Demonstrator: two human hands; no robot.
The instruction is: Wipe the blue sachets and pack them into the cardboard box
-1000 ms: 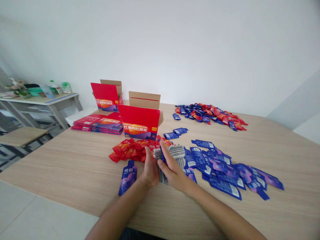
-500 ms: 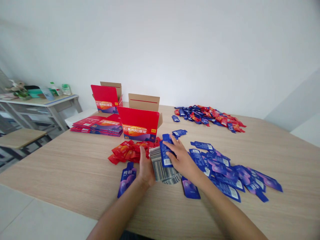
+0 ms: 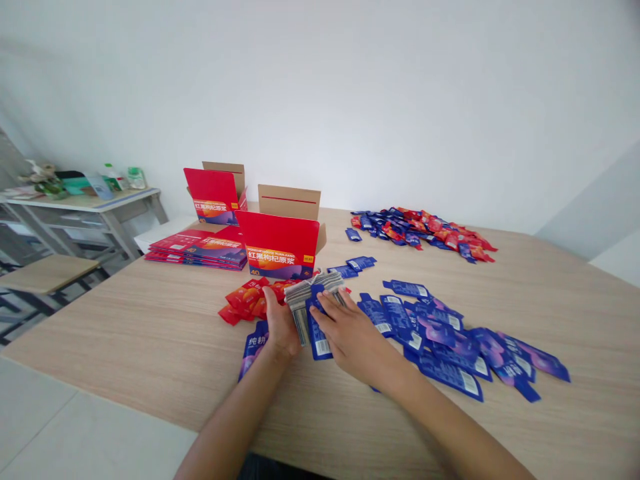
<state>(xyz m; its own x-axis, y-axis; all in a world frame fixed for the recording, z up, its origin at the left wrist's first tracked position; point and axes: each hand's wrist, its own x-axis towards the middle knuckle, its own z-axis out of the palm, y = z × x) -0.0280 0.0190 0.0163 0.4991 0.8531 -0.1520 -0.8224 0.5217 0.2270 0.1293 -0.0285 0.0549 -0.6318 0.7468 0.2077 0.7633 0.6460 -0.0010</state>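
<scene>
My left hand (image 3: 281, 327) grips a grey striped cloth (image 3: 299, 299) by its left side, near the table's front. Against the cloth lies a blue sachet (image 3: 317, 330) with a spout-like neck and a white barcode label. Fingers of my right hand (image 3: 347, 333) press on this sachet from above, over the cloth. Just behind my left hand is a pile of red sachets (image 3: 245, 300). Another blue sachet (image 3: 252, 347) lies partly hidden by my left wrist. Right of my right hand, several blue sachets (image 3: 435, 333) are spread out and overlap.
An open red carton (image 3: 280, 243) stands behind the red sachets, with a second open carton (image 3: 213, 193) farther back. Flattened cartons (image 3: 200, 250) are stacked beside them. A mixed heap of red and blue sachets (image 3: 420, 230) lies near the wall.
The cloth has moved up and left, and more of its upper edge shows. The blue sachet has come lower and left on it, with my right hand over it.
</scene>
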